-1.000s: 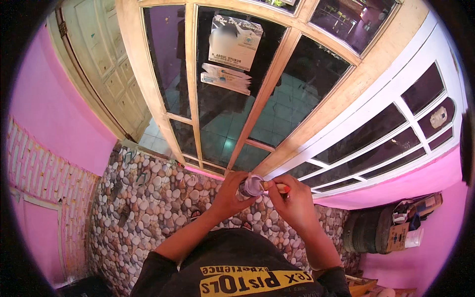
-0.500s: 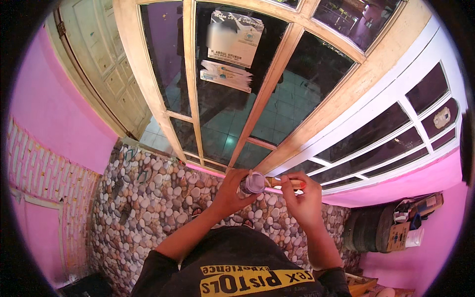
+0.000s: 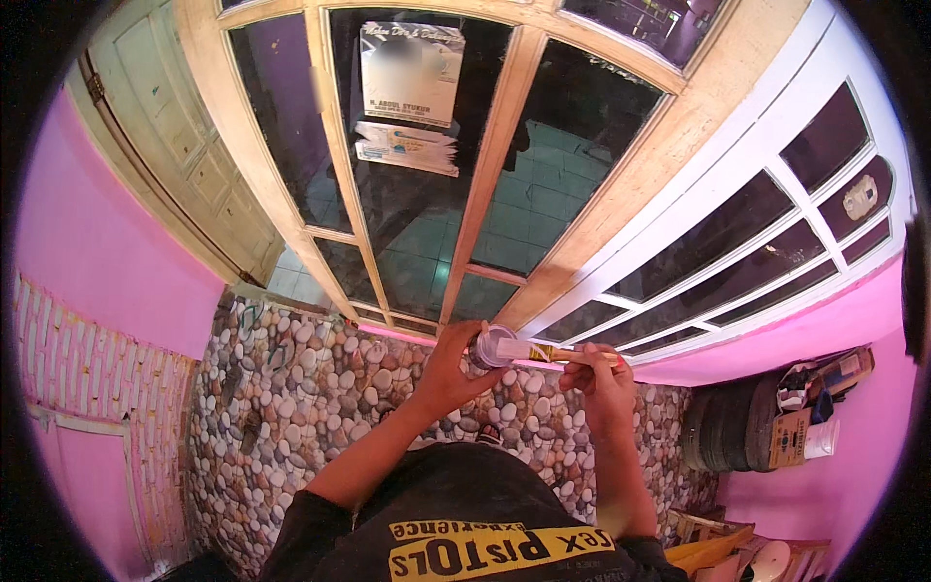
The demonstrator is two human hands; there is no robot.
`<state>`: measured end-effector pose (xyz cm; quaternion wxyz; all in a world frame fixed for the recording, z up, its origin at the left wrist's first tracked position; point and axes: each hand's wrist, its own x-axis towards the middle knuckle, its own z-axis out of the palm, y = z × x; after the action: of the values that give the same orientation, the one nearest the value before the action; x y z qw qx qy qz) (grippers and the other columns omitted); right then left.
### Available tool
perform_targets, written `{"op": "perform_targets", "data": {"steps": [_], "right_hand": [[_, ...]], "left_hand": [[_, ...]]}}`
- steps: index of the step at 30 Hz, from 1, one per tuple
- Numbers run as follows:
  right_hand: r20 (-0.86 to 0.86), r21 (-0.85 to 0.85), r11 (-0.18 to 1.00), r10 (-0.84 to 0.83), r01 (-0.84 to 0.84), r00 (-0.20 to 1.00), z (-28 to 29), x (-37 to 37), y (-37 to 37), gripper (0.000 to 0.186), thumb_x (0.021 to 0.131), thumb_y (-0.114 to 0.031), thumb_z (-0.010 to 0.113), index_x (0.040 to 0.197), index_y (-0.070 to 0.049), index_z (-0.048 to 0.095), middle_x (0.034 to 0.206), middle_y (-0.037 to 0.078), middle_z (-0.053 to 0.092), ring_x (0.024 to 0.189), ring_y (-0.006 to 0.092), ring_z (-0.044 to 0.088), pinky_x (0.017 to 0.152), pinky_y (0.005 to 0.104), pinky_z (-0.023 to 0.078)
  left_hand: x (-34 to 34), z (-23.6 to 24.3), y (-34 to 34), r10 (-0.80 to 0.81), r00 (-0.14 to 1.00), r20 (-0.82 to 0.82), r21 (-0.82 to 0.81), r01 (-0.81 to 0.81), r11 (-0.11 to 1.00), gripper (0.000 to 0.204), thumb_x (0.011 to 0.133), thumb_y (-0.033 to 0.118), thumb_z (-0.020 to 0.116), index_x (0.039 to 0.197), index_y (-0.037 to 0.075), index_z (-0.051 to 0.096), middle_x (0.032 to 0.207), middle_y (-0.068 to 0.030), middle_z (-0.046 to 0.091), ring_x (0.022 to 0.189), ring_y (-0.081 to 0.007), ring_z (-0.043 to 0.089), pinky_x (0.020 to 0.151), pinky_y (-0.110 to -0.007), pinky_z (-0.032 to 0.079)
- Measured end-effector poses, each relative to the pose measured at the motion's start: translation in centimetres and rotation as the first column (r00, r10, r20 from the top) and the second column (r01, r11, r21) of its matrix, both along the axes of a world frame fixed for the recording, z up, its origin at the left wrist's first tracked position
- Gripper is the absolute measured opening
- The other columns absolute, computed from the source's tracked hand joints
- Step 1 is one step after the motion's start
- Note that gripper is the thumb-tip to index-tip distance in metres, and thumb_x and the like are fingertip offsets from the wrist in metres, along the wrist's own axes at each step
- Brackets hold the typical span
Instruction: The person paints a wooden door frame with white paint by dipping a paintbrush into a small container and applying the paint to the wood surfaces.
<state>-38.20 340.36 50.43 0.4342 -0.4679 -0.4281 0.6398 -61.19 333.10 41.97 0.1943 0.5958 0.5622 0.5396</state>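
Note:
My left hand point(image 3: 448, 373) holds a small round container point(image 3: 485, 349) of pale, lilac-looking paint, fingers wrapped round its side. My right hand point(image 3: 599, 386) grips the wooden handle of a paintbrush point(image 3: 543, 354), held level, with its pale bristles over the right side of the container's mouth. Just beyond both hands stands a bare-wood window frame point(image 3: 527, 68) with dark glass panes and a torn paper poster point(image 3: 406, 145) on the middle one. A white-painted window frame point(image 3: 698, 296) adjoins it on the right.
A pale panelled door point(image 3: 184, 165) and pink wall point(image 3: 92, 213) stand left. Sandals point(image 3: 250, 320) lie on the pebble-patterned floor point(image 3: 281, 427). Right are stacked tyres point(image 3: 722, 432), a cardboard box point(image 3: 787, 436) and a white bucket point(image 3: 822, 436). Wooden pieces point(image 3: 708, 558) lie at lower right.
My right hand has moved rightward with the brush, whose bristles have come up out of the container. The container sits slightly higher in view, and the window has shifted left in the picture.

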Motion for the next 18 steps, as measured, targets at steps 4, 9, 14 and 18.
{"op": "perform_targets", "data": {"steps": [4,9,14,18], "right_hand": [[-0.125,-0.130,0.991,-0.039,0.023,0.991,-2.1,1.8,0.2,0.019,0.099,-0.017,0.066,0.106,0.000,0.066,0.081,0.013,0.071,0.066,0.0242,0.072,0.059,0.0363,0.061],[-0.212,-0.174,0.979,-0.144,0.108,0.967,-3.1,3.9,0.5,0.022,0.101,-0.020,0.064,0.108,0.000,0.065,0.089,0.013,0.072,0.075,0.0250,0.073,0.070,0.0385,0.063],[-0.171,-0.105,0.968,-0.242,0.226,0.955,-5.1,4.9,2.7,0.022,0.101,-0.019,0.064,0.109,0.001,0.064,0.095,0.014,0.071,0.081,0.0240,0.073,0.076,0.0372,0.062],[-0.140,-0.025,0.949,-0.314,0.313,0.939,-9.3,3.3,5.4,0.024,0.101,-0.018,0.064,0.113,0.002,0.063,0.094,0.014,0.070,0.079,0.0222,0.072,0.076,0.0358,0.063]], "left_hand": [[0.8,-1.0,0.9,-0.004,0.995,0.098,-0.016,0.005,1.000,0.072,0.075,0.021,0.090,0.134,0.002,0.054,0.130,-0.0187,0.057,0.119,-0.0343,0.058,0.100,-0.042,0.049],[0.5,-3.3,1.8,0.006,0.998,0.065,-0.026,-0.004,1.000,0.073,0.074,0.022,0.091,0.135,0.003,0.054,0.128,-0.0179,0.056,0.117,-0.0325,0.060,0.099,-0.042,0.050],[-0.3,-4.0,0.8,0.021,0.999,0.040,-0.062,-0.018,0.998,0.075,0.075,0.023,0.091,0.135,0.001,0.052,0.125,-0.0173,0.056,0.115,-0.0307,0.060,0.097,-0.041,0.051],[-1.1,-4.5,0.1,0.059,0.998,-0.033,-0.038,-0.060,0.997,0.075,0.075,0.025,0.092,0.132,-0.001,0.051,0.124,-0.0181,0.057,0.113,-0.0322,0.061,0.095,-0.043,0.051]]}}
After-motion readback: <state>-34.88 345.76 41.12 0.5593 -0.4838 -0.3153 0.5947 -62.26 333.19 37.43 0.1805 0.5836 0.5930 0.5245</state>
